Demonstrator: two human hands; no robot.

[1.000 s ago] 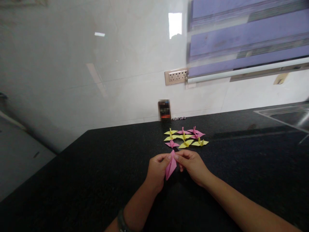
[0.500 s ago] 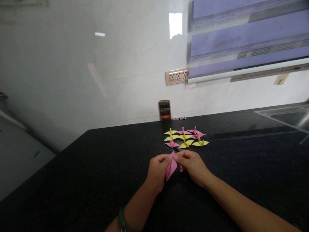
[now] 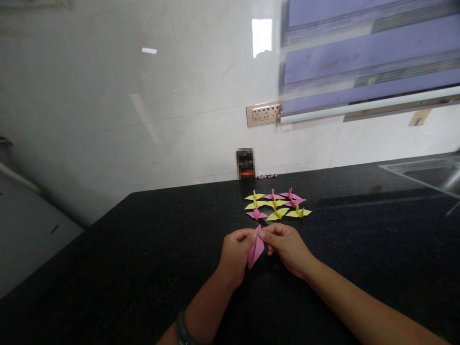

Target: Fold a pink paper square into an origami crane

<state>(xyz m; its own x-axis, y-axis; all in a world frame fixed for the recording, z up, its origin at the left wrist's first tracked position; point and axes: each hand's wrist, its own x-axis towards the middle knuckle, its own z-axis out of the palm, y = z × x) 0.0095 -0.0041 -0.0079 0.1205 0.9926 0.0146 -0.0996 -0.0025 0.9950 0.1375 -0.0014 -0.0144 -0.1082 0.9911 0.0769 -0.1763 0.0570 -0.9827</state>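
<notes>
Between my two hands is a folded pink origami paper [image 3: 256, 251], a long diamond with a crease down its middle, tilted with one point up. My left hand [image 3: 235, 251] pinches its upper left edge between thumb and fingers. From the other side, my right hand [image 3: 285, 244] pinches the upper right edge, thumb close to the left thumb. The fingertips behind the paper are partly hidden. Just beyond my hands stand several paper cranes in rows, among them a yellow crane [image 3: 276, 214] and a pink crane [image 3: 256, 214].
The black countertop [image 3: 161, 249] runs back to a tiled wall. A small dark box [image 3: 246, 164], blurred out, leans there beside a beaded string [image 3: 267, 176]. At the right is a metal sink [image 3: 424, 171]. A socket panel [image 3: 264, 114] and a purple blind [image 3: 359, 57] are above.
Almost nothing differs. Both hands keep their pinch on the pink paper, which has shifted very slightly to the right in the picture.
</notes>
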